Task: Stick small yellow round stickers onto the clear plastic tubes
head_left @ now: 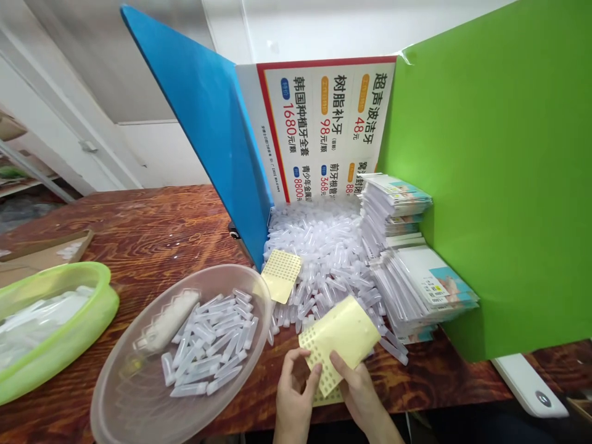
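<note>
My right hand (358,391) grips a pale yellow sticker sheet (354,327), its thumb lying across the front. Small round dots fill the sheet's lower left part; the rest of it is bare. At its left edge, my left hand (295,388) has thumb and forefinger closed on the dotted part. Whether a loose dot is between those fingertips is too small to tell. Part of another yellow sheet shows below the held one. Behind the hands spreads a heap of small clear plastic tubes (324,246), with a second dotted sheet (281,274) lying on its left side.
A translucent oval basin (108,388) with capped tubes and a white roll stands left. Beyond it is a green basin (99,271). Blue (194,105) and green (499,154) boards flank the heap. Card stacks (411,277) stand right, near a white device (527,385).
</note>
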`<state>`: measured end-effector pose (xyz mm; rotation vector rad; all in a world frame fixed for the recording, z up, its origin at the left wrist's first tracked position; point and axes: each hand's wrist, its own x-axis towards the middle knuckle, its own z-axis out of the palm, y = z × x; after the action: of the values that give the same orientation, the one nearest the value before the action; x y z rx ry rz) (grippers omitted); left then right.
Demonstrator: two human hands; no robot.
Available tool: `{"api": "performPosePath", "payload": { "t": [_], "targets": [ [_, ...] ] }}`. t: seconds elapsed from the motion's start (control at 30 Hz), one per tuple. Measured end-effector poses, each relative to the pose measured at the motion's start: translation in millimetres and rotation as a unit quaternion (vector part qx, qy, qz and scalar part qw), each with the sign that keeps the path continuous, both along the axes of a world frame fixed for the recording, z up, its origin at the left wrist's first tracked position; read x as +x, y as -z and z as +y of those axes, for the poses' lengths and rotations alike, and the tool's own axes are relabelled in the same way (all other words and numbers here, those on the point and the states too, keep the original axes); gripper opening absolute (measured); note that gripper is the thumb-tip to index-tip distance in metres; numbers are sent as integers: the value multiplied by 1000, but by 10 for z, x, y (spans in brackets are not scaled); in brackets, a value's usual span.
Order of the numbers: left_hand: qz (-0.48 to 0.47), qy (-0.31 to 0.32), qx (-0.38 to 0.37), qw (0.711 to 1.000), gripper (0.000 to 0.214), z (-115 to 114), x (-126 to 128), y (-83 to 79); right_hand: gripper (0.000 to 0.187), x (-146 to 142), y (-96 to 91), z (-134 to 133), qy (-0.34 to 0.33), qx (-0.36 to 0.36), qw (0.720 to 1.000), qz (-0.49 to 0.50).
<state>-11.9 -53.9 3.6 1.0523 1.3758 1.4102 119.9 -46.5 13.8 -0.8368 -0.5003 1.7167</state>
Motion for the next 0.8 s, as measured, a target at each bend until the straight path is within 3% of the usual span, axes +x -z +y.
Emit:
{"api": "performPosePath", "payload": {
  "t": [0.07, 0.17, 0.27, 0.4, 0.8],
  "targets": [
    [77, -4, 18, 997, 41, 9, -23, 15, 63, -9, 56, 20, 27, -19, 999, 4],
    [171, -30, 59, 983, 41, 54, -92, -47, 61, 80, 134, 21, 12, -19, 1000, -5],
    [237, 7, 92, 967, 34, 116, -156, -152, 55, 182, 161, -15, -15, -7, 1000, -9],
    [226, 67, 79, 969, 29, 158, -160, -256, 51, 215, 117, -60, -32, -2, 999, 1],
    [191, 48, 52, 979, 25, 78, -108, -323, 50, 164, 113, -80, -29, 12, 999, -29]
  ]
}}
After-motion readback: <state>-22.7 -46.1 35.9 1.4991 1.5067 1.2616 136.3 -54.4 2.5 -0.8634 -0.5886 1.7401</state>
